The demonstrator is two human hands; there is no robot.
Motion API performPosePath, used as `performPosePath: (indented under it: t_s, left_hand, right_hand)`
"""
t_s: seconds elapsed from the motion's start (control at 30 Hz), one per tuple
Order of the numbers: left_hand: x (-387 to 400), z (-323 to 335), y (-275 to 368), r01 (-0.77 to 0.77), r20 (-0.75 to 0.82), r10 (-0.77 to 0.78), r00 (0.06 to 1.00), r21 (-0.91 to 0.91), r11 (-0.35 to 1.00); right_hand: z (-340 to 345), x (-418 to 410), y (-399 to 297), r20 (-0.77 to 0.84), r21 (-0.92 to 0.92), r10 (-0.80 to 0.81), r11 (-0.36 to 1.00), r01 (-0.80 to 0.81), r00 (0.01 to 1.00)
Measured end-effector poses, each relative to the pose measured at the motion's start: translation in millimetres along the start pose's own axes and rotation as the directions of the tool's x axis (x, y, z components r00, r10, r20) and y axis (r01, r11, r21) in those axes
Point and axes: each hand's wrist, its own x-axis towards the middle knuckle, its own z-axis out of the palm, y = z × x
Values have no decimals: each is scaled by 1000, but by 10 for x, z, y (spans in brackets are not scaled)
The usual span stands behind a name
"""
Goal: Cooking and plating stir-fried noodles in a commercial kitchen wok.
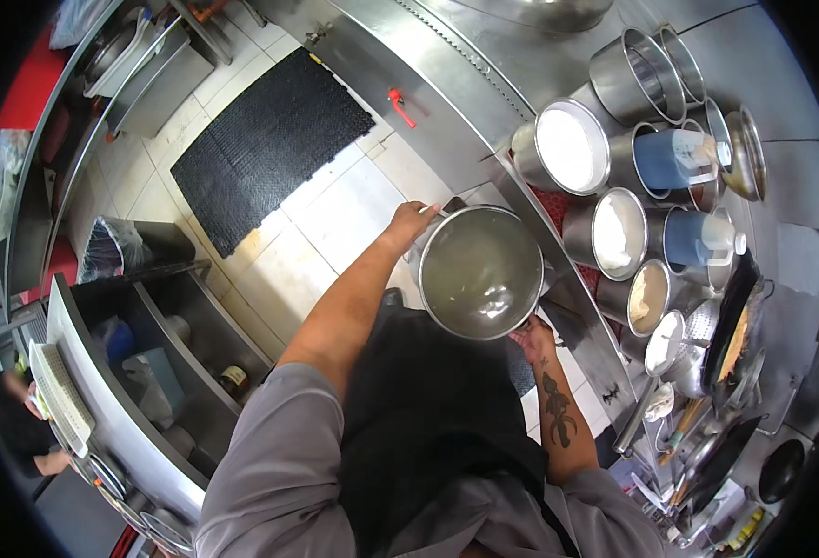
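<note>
A large round metal pot with cloudy greenish liquid in it hangs between my hands, over the floor in front of my black apron. My left hand is closed on its handle at the upper left of the rim. At the lower right of the rim my right hand holds the pot's other side; part of its fingers is hidden under the rim. Just right of the pot runs the edge of a steel counter.
Steel containers of white powder stand on the counter, beside jugs of blue liquid and dark pans. A black rubber mat lies on the tiled floor. Left are a lined bin, steel shelving and a person's arm.
</note>
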Motion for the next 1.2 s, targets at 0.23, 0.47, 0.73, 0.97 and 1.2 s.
performPosePath:
  t_s: [0.23, 0.47, 0.73, 0.97, 1.2]
  left_hand:
    - [-126, -34, 113, 50, 38, -46, 998, -98, 994]
    - [-138, -43, 54, 31, -57, -32, 998, -23, 999]
    - [-49, -184, -186, 26, -65, -24, 998, 27, 999]
    - [-158, -225, -82, 56, 9, -57, 998, 93, 994]
    - [-176, -349, -147, 92, 1, -92, 996, 41, 995]
  right_hand:
    - [33, -19, 46, 1, 20, -11, 1000, 11, 1000]
    - [89, -43, 171, 6, 15, -22, 1000, 22, 1000]
    - [221, -158, 254, -23, -9, 18, 1000, -18, 1000]
    - [271, -277, 304, -68, 0, 14, 1000, -14, 998]
    - [492, -543, 166, -144, -131, 44, 989, -63, 989]
